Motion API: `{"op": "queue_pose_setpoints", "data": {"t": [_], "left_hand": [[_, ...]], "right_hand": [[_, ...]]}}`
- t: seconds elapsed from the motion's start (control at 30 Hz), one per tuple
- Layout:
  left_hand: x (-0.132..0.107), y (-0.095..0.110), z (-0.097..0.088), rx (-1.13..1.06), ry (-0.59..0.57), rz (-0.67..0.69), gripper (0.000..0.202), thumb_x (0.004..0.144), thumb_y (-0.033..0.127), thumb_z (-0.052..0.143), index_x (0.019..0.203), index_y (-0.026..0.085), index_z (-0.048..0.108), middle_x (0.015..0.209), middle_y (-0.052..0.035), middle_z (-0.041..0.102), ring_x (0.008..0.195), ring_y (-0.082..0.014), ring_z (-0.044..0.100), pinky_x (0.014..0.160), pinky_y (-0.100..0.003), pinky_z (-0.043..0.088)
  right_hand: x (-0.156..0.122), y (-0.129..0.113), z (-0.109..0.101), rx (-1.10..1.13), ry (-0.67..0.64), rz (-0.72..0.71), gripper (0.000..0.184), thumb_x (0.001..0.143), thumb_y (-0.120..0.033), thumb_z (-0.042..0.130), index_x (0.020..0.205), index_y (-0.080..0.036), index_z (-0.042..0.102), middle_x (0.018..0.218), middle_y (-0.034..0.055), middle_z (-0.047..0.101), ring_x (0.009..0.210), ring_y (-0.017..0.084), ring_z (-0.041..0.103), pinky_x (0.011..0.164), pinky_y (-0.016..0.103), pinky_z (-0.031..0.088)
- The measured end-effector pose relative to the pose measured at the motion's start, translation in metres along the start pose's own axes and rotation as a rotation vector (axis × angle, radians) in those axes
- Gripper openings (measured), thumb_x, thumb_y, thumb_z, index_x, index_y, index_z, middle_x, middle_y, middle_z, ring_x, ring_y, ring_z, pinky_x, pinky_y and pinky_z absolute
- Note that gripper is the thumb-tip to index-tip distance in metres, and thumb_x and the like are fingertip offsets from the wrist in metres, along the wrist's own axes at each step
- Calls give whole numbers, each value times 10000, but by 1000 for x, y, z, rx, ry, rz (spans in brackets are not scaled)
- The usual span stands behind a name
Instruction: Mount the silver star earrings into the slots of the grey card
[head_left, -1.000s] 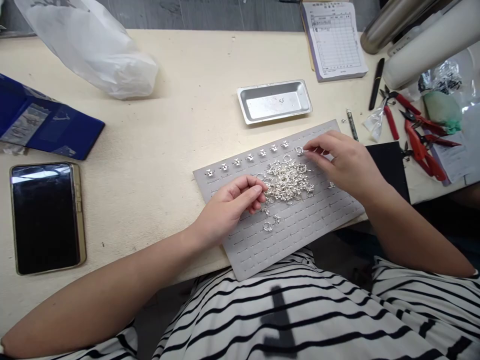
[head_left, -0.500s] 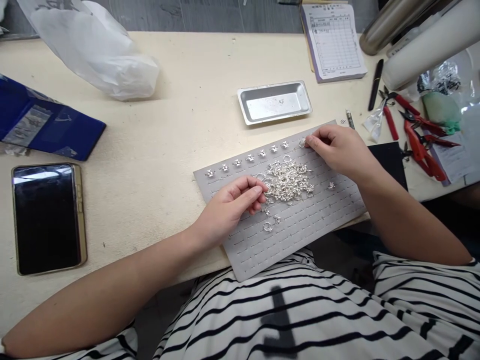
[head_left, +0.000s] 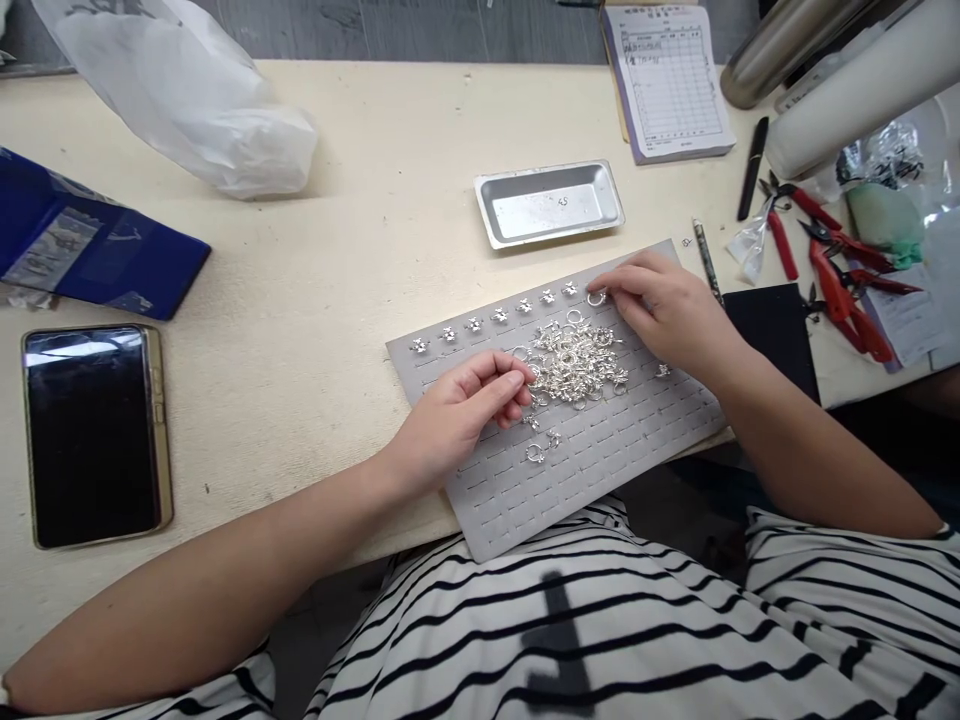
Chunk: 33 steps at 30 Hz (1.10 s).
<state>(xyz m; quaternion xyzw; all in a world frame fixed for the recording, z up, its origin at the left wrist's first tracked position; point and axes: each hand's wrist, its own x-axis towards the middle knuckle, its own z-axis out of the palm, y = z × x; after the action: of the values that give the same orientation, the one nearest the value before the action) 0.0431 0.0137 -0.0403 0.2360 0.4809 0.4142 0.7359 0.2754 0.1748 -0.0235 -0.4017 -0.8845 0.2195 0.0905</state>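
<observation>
A grey slotted ring board lies tilted across the table edge. My right hand pinches a silver ring at the board's far edge, just right of a row of upright rings set in the slots. A pile of loose silver rings covers the board's middle. My left hand rests at the pile's left side, thumb and fingers closed together; what they hold, if anything, is hidden. Below the pile lie a few loose rings, and a single ring sits to its right.
Beyond the board is a shallow metal tray. A notepad, a pen and red-handled pliers lie to the right. On the left are a phone, a blue box and a white plastic bag.
My right hand has moved slightly left with the ring, closer to the end of the upright row. My left hand has stayed in place.
</observation>
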Motion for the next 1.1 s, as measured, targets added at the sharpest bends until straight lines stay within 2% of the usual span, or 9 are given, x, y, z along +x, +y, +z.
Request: {"op": "queue_pose_setpoints", "data": {"t": [0.07, 0.2, 0.4, 0.5, 0.63, 0.73, 0.87, 1.1], "left_hand": [[0, 0, 0, -1, 0, 9, 149, 999, 334, 640, 1011, 193, 687, 892, -7, 655, 744, -95, 557, 696, -238, 449], [1, 1, 0, -22, -4, 9, 133, 999, 310, 640, 1007, 185, 683, 876, 2, 646, 737, -87, 552, 689, -231, 444], [2, 0, -1, -27, -16, 5, 127, 1014, 291, 621, 1009, 178, 680, 864, 11, 641, 726, -73, 551, 677, -216, 440], [1, 0, -1, -36, -16, 7, 125, 1015, 290, 622, 1011, 179, 680, 864, 15, 640, 725, -67, 552, 674, -209, 439], [1, 0, -1, -40, -19, 9, 119, 1014, 282, 622, 1013, 180, 683, 867, 13, 639, 731, -68, 556, 675, -210, 441], [1, 0, -1, -36, -17, 11, 123, 1013, 287, 626, 1011, 180, 686, 870, 11, 643, 732, -70, 557, 676, -214, 441], [1, -1, -1, -41, -16, 8, 124, 1010, 293, 632, 1009, 182, 687, 868, 15, 643, 728, -66, 553, 678, -213, 440], [1, -1, -2, -42, -21, 5, 118, 1005, 289, 635, 1001, 183, 687, 860, 18, 640, 726, -66, 552, 672, -208, 437]], "right_hand": [[-1, 0, 1, 2, 0, -16, 272, 1020, -293, 488, 1099, -321, 746, 1137, 67, 738, 1065, 281, 691, 972, 525, 558], [-1, -1, -5, 30, 19, -22, 270, 1015, -303, 509, 1160, -284, 736, 1156, 86, 749, 1065, 291, 696, 960, 510, 565], [4, 5, -16, -29, -182, -66, 270, 1009, -397, 518, 1131, -292, 735, 1189, 84, 724, 1083, 292, 682, 967, 519, 563], [8, 6, -17, -57, -188, -70, 265, 1007, -417, 518, 1082, -296, 741, 1149, 81, 726, 1093, 304, 677, 971, 523, 550], [19, 1, -23, -114, -160, -70, 296, 1008, -412, 496, 1061, -268, 748, 1138, 109, 719, 1063, 322, 671, 933, 514, 533], [32, -2, -30, -187, -236, -110, 335, 1010, -411, 458, 1065, -262, 753, 1132, 123, 712, 1085, 340, 649, 923, 512, 515], [50, 3, -34, -229, -378, -156, 341, 988, -413, 450, 1016, -264, 755, 1082, 112, 707, 1011, 319, 644, 879, 495, 506], [65, 6, -28, -184, -424, -90, 261, 933, -433, 543, 924, -262, 740, 1026, 87, 723, 974, 297, 660, 891, 477, 505]]}}
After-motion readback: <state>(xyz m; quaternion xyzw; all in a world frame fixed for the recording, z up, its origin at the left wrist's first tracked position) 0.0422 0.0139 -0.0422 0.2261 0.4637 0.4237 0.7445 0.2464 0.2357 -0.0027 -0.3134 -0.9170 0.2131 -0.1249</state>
